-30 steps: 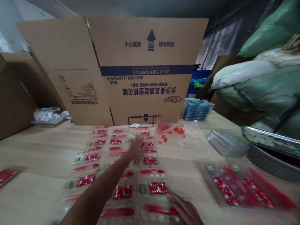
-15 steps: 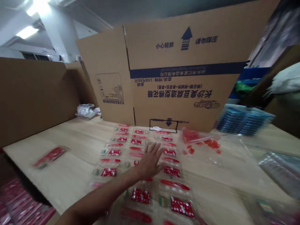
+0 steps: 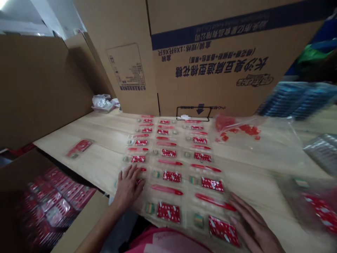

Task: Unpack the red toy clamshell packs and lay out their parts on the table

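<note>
Clear plastic trays stand in three columns on the table, each with a red strip, a white-spotted red packet [image 3: 168, 212] and mostly a small striped block [image 3: 199, 220]. My left hand [image 3: 128, 187] lies over the near tray of the left column, fingers spread and partly covering its red packet. Beside the nearest tray of the right column is my right hand [image 3: 254, 225], its fingers stretched out along the tray's edge by the red strip [image 3: 214, 202]. Neither hand visibly grips anything. The right hand is somewhat blurred.
A large cardboard box [image 3: 210, 84] stands behind the trays. To the right lie a clear bag of red pieces [image 3: 244, 130] and stacked blue packs [image 3: 297, 100]. One tray [image 3: 79, 148] lies apart at left. Below the table's left edge, an open carton holds several red packs [image 3: 56, 207].
The view has tilted down and nearer. My left hand has moved from over the middle column to the near left tray. My right hand has come into view at right.
</note>
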`<state>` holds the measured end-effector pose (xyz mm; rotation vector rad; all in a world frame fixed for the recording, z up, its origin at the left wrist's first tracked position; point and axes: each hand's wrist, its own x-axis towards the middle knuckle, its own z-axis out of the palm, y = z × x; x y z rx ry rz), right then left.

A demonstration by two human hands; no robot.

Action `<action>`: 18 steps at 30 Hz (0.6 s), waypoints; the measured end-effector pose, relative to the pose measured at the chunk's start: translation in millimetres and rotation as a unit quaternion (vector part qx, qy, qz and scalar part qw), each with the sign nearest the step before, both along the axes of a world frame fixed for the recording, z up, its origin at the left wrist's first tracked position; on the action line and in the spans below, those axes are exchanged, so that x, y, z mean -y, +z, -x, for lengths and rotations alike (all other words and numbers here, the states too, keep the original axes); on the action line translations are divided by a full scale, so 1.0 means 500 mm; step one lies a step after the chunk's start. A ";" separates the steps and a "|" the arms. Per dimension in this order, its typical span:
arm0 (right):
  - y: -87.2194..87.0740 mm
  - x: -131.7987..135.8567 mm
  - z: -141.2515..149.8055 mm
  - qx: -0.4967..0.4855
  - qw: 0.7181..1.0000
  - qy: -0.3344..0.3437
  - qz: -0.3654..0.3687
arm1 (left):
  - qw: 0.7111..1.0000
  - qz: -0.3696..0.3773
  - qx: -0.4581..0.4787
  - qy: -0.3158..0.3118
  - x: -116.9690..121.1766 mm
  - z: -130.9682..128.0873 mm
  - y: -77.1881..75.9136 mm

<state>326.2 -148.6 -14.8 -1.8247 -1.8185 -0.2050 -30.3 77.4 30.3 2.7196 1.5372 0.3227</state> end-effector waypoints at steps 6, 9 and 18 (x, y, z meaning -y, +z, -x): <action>0.008 -0.002 0.058 0.043 0.998 -0.001 0.055 | 0.988 0.070 -0.007 -0.135 0.045 -0.063 0.019; -0.008 -0.011 0.074 0.067 0.995 -0.007 0.072 | 0.976 0.119 -0.025 -0.179 0.073 -0.086 0.009; -0.038 0.015 0.002 0.023 0.999 -0.028 -0.027 | 0.999 0.012 0.014 0.043 -0.026 -0.006 0.032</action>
